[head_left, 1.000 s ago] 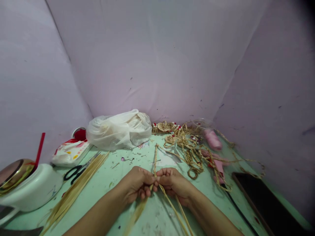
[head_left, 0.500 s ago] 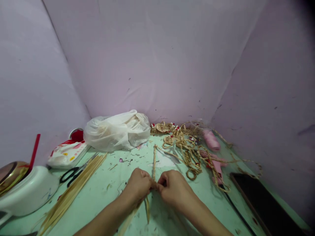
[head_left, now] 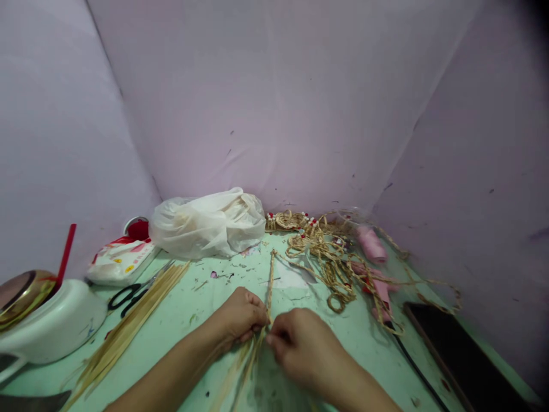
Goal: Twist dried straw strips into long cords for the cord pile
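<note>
A thin straw braid point(head_left: 271, 280) stretches along the green table from a knot at its far end toward me. My left hand point(head_left: 242, 317) is closed in a pinch on the near end of this braid. Loose straw strands point(head_left: 251, 357) fan out below my left fingers toward the front edge; the nearest ones are blurred. Just to the right, my right hand point(head_left: 302, 346) is closed, thumb and forefinger pinched at the strands where they leave the braid. Its curled fingers mostly hide the strand it grips.
A bundle of flat straw point(head_left: 128, 335) lies at left beside black-handled scissors point(head_left: 128, 297) and a white pot point(head_left: 72, 320). A plastic bag point(head_left: 210, 226) sits at the back. Tangled braided cord point(head_left: 328, 266), a pink glue gun point(head_left: 380, 289), pink thread point(head_left: 371, 245) and a phone point(head_left: 463, 355) are at right.
My right hand has shifted slightly down and away from my left, opening a small gap. The strands below now spread out more toward me. The view has tilted slightly.
</note>
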The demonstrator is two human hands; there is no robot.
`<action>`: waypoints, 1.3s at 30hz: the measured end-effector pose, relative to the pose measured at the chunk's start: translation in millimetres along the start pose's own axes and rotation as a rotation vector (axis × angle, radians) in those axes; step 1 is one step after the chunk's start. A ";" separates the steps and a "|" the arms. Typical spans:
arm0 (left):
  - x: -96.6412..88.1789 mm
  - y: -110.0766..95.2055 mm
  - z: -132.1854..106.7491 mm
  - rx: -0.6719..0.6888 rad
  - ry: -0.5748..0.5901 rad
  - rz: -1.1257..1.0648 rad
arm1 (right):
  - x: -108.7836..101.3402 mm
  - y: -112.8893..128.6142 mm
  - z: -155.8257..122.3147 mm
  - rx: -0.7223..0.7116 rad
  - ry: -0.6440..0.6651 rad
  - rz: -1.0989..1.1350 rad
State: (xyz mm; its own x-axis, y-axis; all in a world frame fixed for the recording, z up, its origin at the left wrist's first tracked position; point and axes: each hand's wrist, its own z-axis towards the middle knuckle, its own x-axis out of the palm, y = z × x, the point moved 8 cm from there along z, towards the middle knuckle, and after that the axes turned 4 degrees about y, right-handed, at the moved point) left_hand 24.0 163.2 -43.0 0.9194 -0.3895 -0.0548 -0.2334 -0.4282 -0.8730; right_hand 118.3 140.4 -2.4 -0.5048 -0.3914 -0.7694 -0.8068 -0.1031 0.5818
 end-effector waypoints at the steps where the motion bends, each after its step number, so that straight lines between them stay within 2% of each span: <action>1: -0.5 0.3 -0.1 -0.005 0.017 -0.006 | -7.3 -6.2 4.5 0.004 -0.039 0.042; 3: -2.2 1.1 -0.5 -0.014 0.039 -0.022 | -20.0 -17.2 14.6 0.000 -0.135 0.194; 4: -2.9 1.1 -0.8 -0.014 0.047 -0.029 | -19.4 -22.0 19.9 0.007 -0.127 0.320; 8: -3.3 -0.5 -2.7 -0.017 0.058 -0.016 | 16.6 -21.2 29.4 0.113 0.206 0.865; 10: -3.3 -0.2 -3.7 -0.039 0.049 0.010 | 27.1 -15.4 27.1 0.164 0.274 1.013; 12: -2.8 -0.5 -4.1 -0.044 0.046 0.029 | 31.5 -13.4 25.1 0.207 0.270 1.087; 16: -1.7 -0.9 -3.3 -0.016 0.059 0.055 | 33.7 -15.7 25.5 0.206 0.227 1.090; 21: -2.3 0.6 -2.8 -0.015 0.070 0.155 | 28.5 -19.1 30.4 0.112 0.211 0.911; 24: -1.9 3.1 -4.1 -0.032 0.053 0.211 | 26.1 -22.2 32.2 0.115 0.210 0.817; 26: -2.9 6.0 -5.6 -0.044 -0.005 0.222 | 25.7 -24.0 33.3 0.118 0.200 0.793; 30: -8.1 10.3 -12.0 -0.033 -0.193 0.192 | 27.9 -25.9 35.4 0.109 0.173 0.813; 35: -6.2 14.5 -21.0 0.030 -0.218 0.133 | 27.7 -27.8 33.7 0.136 0.068 0.868; 39: -11.9 9.3 -30.4 0.094 -0.382 0.231 | 24.9 -23.9 31.1 0.124 -0.020 0.895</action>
State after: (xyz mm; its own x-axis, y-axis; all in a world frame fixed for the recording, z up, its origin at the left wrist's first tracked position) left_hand 1.3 139.0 -35.7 0.9018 -0.1299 -0.4122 -0.4321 -0.2823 -0.8565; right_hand 115.5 161.5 -43.6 -0.9640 -0.2616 -0.0477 -0.1363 0.3321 0.9334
